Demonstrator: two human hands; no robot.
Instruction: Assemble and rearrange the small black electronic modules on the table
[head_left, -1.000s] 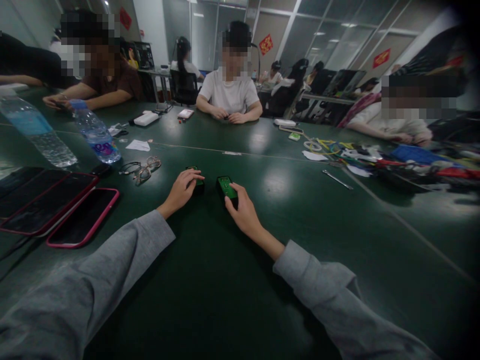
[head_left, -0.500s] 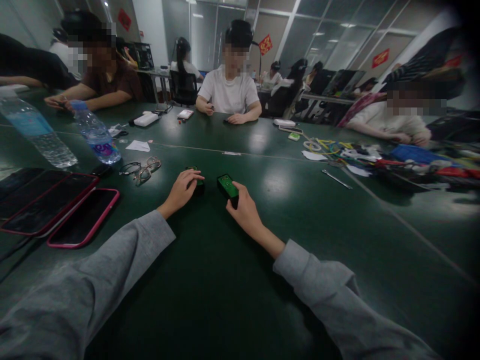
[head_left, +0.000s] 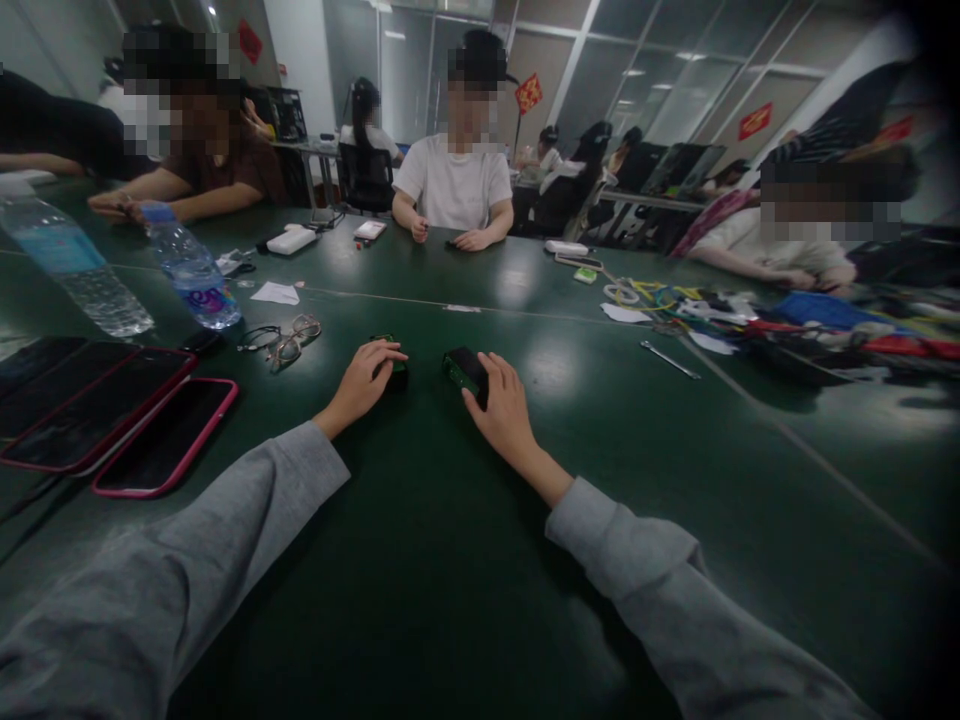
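Note:
My right hand (head_left: 507, 405) grips a small black box with a green circuit board (head_left: 463, 372). The box is tipped on its edge, with its dark side up and the green face turned toward the left. My left hand (head_left: 364, 380) lies over a second black box with green inside (head_left: 397, 376), its fingers stretched across the top and mostly covering it. The left thumb is hidden. A gap of bare dark green table (head_left: 420, 480) separates the two boxes.
On the left are two water bottles (head_left: 193, 268), eyeglasses (head_left: 294, 342), a red-edged phone (head_left: 166, 436) and a larger dark device (head_left: 97, 400). A wrench (head_left: 670, 360) and tangled cables (head_left: 795, 325) lie to the right. Several people sit around, one person (head_left: 454, 180) opposite.
My right hand has turned the box from its green face up onto its edge and shifted slightly right. My left hand has stayed in place.

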